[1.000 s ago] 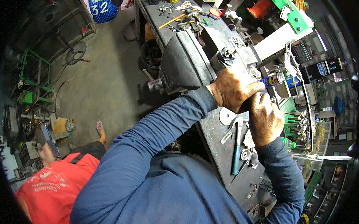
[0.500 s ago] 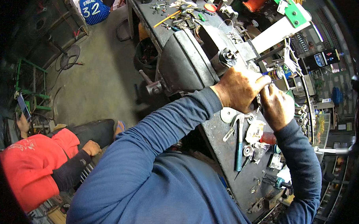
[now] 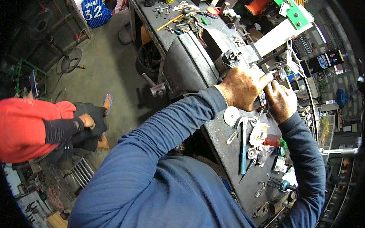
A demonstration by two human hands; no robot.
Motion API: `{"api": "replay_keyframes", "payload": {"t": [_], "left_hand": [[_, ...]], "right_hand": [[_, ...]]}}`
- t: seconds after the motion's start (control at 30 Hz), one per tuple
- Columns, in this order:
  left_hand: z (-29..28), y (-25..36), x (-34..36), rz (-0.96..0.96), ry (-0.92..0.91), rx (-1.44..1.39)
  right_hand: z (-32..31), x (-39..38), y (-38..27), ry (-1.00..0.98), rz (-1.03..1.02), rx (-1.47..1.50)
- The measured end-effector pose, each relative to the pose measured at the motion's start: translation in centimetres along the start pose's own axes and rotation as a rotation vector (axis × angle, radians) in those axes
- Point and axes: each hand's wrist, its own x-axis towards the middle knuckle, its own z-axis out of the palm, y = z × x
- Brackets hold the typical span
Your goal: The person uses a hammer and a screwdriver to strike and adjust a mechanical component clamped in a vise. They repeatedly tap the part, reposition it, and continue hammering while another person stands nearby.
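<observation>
Over the bench, my left hand (image 3: 243, 88) is closed, its fingers wrapped round a metal part (image 3: 261, 104) that shows only in a small piece below it. My right hand (image 3: 281, 102) is closed too, thumb and fingers pressed together against the left hand's fingertips. What it pinches is hidden. Just beyond my left hand stands a cylindrical metal part (image 3: 229, 59) with a notched end. Left of it is a large grey bench vise (image 3: 188, 62) with its handle (image 3: 153, 85) sticking out. Nearer on the bench lies a hammer (image 3: 243, 146) with a blue grip.
A metal disc (image 3: 231, 115), a red jar (image 3: 273, 140) and small parts lie on the dark workbench (image 3: 225, 149). Hand tools (image 3: 189, 21) are strewn at its far end. A bucket (image 3: 147, 56) stands under it. A person in red (image 3: 21, 130) sits at left; another in blue (image 3: 97, 10) is farther off.
The person in red has shifted to the left and farther away, and a sandalled foot now shows on the floor. My hands stay at the same spot, the right one tilted slightly.
</observation>
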Motion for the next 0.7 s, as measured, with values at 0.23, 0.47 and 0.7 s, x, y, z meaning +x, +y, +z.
{"api": "replay_keyframes", "payload": {"t": [0.23,0.47,0.7], "left_hand": [[-0.7,-1.1,-1.5,0.198,0.069,-0.107],[-1.7,-1.8,-2.2,0.200,0.106,-0.325],[-2.7,-1.4,-0.8,0.103,0.044,-0.268]], "right_hand": [[-3.5,-0.7,-7.9,-0.102,0.366,-0.049],[-7.3,1.5,-10.6,-0.219,0.390,-0.208],[-6.2,1.9,-4.0,-0.169,0.113,-0.033]]}}
